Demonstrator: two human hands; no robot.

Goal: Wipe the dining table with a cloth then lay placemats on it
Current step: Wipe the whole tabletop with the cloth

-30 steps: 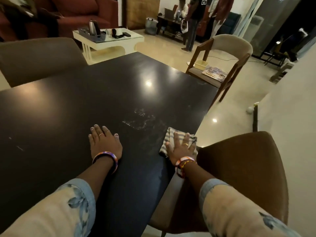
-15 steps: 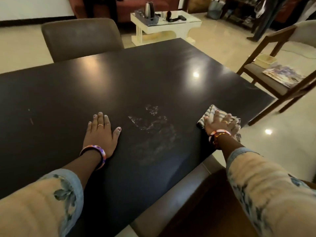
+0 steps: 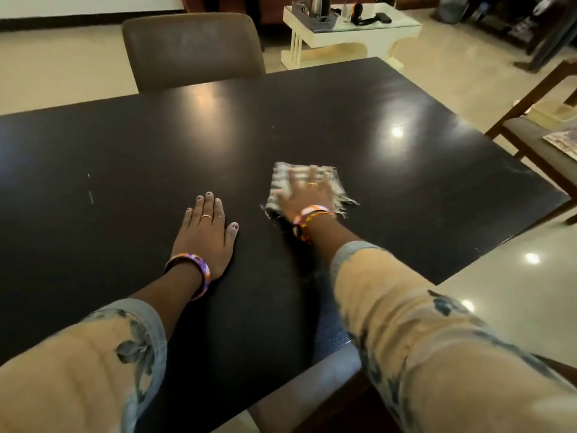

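Observation:
The dining table [image 3: 312, 114] has a glossy black top that fills most of the view. A striped grey and white cloth [image 3: 281, 179] lies on it near the middle. My right hand [image 3: 304, 195] presses flat on the cloth with spread fingers, and it looks blurred. A faint wet smear shows at the cloth's near left corner. To the left, my left hand [image 3: 207, 231] rests palm down on the bare tabletop, fingers straight. A printed sheet [image 3: 562, 140] that may be a placemat lies on the chair at the right.
A brown padded chair [image 3: 193, 48] stands at the table's far side. A wooden chair [image 3: 537, 120] stands at the right end with a pale tray on its seat. Another brown chair back [image 3: 312, 392] is tucked under the near edge. A white side table [image 3: 349, 32] stands beyond.
My right hand has slid the cloth left from the table's right edge onto the smeared patch near the middle. My left hand stays flat in place.

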